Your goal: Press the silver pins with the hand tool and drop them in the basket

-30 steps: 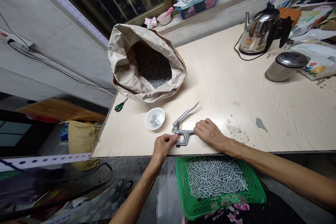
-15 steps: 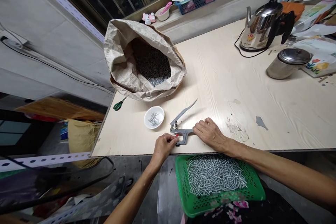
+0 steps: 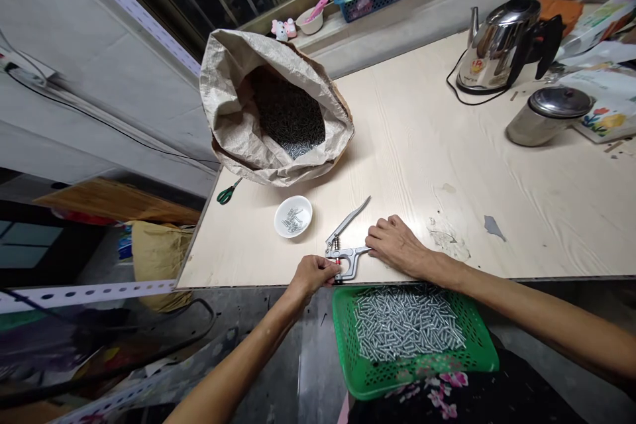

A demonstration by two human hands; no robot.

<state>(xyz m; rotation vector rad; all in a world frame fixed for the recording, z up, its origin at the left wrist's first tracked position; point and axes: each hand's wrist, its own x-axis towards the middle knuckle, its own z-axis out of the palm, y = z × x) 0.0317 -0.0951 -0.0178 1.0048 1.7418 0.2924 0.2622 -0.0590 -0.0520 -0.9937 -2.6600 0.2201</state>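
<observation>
Grey snap-fastener pliers [image 3: 350,262] with a coil spring and a red piece at the jaws lie near the table's front edge. Their upper handle stands raised. My right hand [image 3: 395,245] is closed around the end of the lower handle, fingers curled over it. At the jaws, my left hand [image 3: 315,273] pinches with thumb and forefinger just by the red piece. What sits between those fingertips is too small to make out. Behind my left hand stands a white bowl [image 3: 281,228] with several small silvery screw-like pieces [image 3: 293,220] in it.
A green basket [image 3: 355,381] of silvery screw-like pieces rests below the table edge. An open woven sack [image 3: 223,93] of dark and silvery pieces stands behind the bowl. Green-handled scissors [image 3: 226,195] lie left. A kettle [image 3: 497,46] and a lidded metal canister [image 3: 539,122] stand right.
The pliers have shifted slightly towards the table's front edge, and their raised handle sits a little lower. My left hand stays pinched at the jaws; my right hand keeps its hold.
</observation>
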